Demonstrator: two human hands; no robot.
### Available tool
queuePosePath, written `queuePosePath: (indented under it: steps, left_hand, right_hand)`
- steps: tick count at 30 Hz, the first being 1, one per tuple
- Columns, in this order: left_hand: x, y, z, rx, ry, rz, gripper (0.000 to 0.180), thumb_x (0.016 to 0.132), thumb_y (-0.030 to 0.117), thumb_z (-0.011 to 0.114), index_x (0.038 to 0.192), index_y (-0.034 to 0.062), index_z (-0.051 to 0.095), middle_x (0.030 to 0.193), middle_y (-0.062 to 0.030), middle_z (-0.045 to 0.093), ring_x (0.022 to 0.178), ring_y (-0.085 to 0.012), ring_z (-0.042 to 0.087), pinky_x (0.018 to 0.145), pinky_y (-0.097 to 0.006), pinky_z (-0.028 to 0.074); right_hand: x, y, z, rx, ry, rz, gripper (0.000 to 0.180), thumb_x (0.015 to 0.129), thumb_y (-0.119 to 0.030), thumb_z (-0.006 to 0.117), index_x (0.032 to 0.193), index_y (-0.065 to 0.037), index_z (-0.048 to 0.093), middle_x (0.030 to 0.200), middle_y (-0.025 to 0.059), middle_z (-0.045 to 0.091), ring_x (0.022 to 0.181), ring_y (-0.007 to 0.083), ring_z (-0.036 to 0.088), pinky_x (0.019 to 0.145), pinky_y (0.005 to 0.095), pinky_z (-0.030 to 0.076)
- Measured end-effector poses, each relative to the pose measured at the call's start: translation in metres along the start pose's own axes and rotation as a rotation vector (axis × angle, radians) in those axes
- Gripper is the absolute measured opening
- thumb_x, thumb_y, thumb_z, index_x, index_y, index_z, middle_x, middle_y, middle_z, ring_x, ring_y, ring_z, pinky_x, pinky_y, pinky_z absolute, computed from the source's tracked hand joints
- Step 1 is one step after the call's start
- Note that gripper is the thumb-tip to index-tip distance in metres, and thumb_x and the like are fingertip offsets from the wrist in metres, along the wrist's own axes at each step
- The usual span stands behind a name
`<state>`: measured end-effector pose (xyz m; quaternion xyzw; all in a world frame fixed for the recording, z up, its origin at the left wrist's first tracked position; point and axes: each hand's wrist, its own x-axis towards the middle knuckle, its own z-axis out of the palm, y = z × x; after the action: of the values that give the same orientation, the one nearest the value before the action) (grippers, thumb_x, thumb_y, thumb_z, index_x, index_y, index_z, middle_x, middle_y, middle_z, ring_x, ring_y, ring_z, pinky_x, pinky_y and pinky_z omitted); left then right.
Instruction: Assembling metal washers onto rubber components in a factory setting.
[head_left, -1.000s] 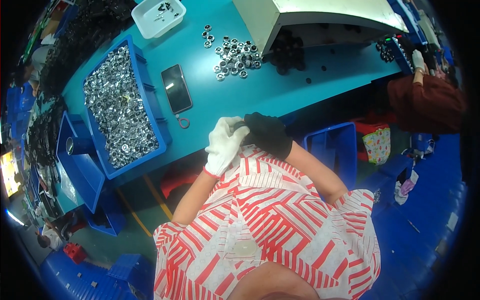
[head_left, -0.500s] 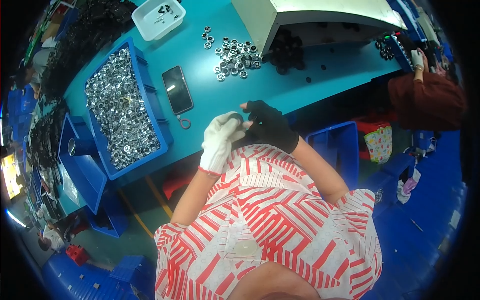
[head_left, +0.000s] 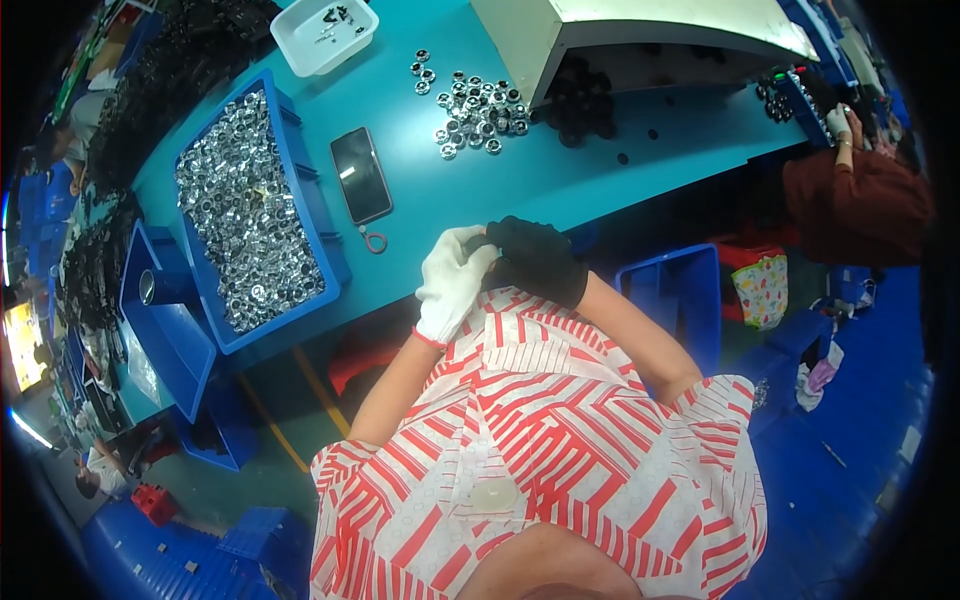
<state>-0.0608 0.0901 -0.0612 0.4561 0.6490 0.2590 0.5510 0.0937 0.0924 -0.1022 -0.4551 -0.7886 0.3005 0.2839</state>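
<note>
My left hand (head_left: pixel 452 283), in a white knit glove with a red cuff, is closed with thumb and fingers pinched together. A small dark round part (head_left: pixel 481 243) shows between its fingertips, mostly covered. Against it presses my right hand (head_left: pixel 541 262), in a black glove, its fingers curled; what they grip is hidden. Both hands meet just off the table's near edge, before my striped shirt. On the teal table (head_left: pixel 420 190) beyond them lies a loose group of shiny chrome ring-like parts (head_left: pixel 485 115).
A blue bin (head_left: pixel 330 240) heaped with chrome parts stands left, beside a phone (head_left: pixel 361 175). A white tray (head_left: pixel 322 65) holds small pieces. Black parts (head_left: pixel 580 100) sit under a pale metal housing (head_left: pixel 650 25). A co-worker's sleeve (head_left: pixel 850 205) is at right.
My right hand has turned and its fingers have curled in toward the left hand. Both hands are now pressed closer together, covering more of the dark part. The view has shifted slightly.
</note>
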Motion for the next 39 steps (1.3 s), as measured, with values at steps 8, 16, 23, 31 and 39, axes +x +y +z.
queuePosePath:
  steps: [8,16,23,31,39]
  left_hand:
    - [0.004,-0.008,-0.006,-0.339,-0.126,-0.104,0.039,0.083,0.005,0.06,0.119,-0.008,0.049,0.098,-0.0125,0.062,0.081,-0.0146,0.063,0.074,-0.024,0.053]
    - [0.008,-0.018,-0.005,-0.725,-0.207,-0.15,0.036,0.086,-0.001,0.05,0.121,-0.0083,0.046,0.101,-0.0134,0.06,0.088,-0.0179,0.063,0.082,-0.03,0.056]
    - [0.011,-0.036,-0.006,-0.683,-0.207,-0.138,0.035,0.086,0.002,0.054,0.12,-0.0074,0.049,0.093,-0.0089,0.059,0.08,-0.0125,0.061,0.077,-0.026,0.055]
    - [0.003,-0.011,-0.003,-0.27,-0.085,-0.101,0.041,0.085,0.003,0.057,0.123,-0.0082,0.047,0.098,-0.0119,0.061,0.079,-0.0128,0.061,0.073,-0.022,0.052]
    - [0.017,-0.003,-0.021,0.285,-0.281,0.023,0.056,0.081,0.0,0.059,0.132,-0.0084,0.037,0.097,-0.013,0.06,0.083,-0.0157,0.062,0.073,-0.024,0.051]
  right_hand:
    - [-0.008,0.005,0.011,0.102,0.011,0.071,0.037,0.076,-0.016,0.067,0.111,-0.009,0.057,0.093,0.0118,0.059,0.085,0.0292,0.061,0.074,0.0387,0.05]
    - [-0.008,0.025,0.016,0.482,-0.019,0.246,0.042,0.081,-0.018,0.065,0.12,-0.007,0.054,0.102,0.0134,0.057,0.092,0.0277,0.058,0.081,0.0347,0.047]
    - [-0.011,0.01,0.01,0.276,-0.048,0.116,0.044,0.081,-0.023,0.065,0.121,-0.01,0.053,0.103,0.0109,0.056,0.092,0.0274,0.059,0.078,0.0365,0.048]
    - [-0.012,0.012,0.02,0.018,-0.078,0.048,0.045,0.078,-0.024,0.067,0.12,-0.012,0.053,0.099,0.0097,0.059,0.086,0.0285,0.061,0.073,0.0376,0.05]
    - [-0.008,0.01,0.006,0.076,-0.128,-0.058,0.042,0.078,-0.026,0.069,0.114,-0.01,0.053,0.098,0.0103,0.061,0.085,0.0282,0.063,0.072,0.0376,0.051]
